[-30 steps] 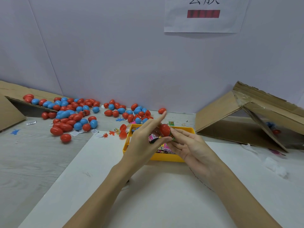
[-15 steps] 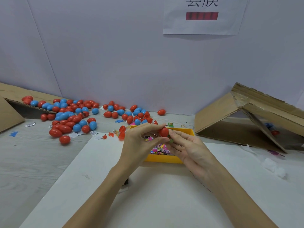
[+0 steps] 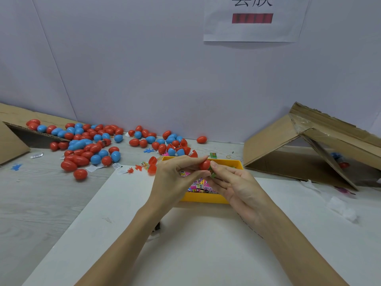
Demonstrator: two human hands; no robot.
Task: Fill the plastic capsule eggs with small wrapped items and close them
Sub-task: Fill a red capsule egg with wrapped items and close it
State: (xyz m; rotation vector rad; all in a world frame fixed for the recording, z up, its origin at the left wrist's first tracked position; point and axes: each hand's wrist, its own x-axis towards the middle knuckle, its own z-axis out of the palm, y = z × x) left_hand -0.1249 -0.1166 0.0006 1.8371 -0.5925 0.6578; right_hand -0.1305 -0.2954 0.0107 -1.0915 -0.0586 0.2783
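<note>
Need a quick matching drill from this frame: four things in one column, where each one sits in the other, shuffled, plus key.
Things:
1. red capsule egg
2. yellow tray
3. lone red egg
4. cardboard box

Places:
A. far right of the table, lying open on its side
B. pinched between the left hand and right hand
C. by itself near the wall, right of the egg piles
D. under both hands, holding wrapped items

Pairs: 1-B, 2-D, 3-C, 4-A
</note>
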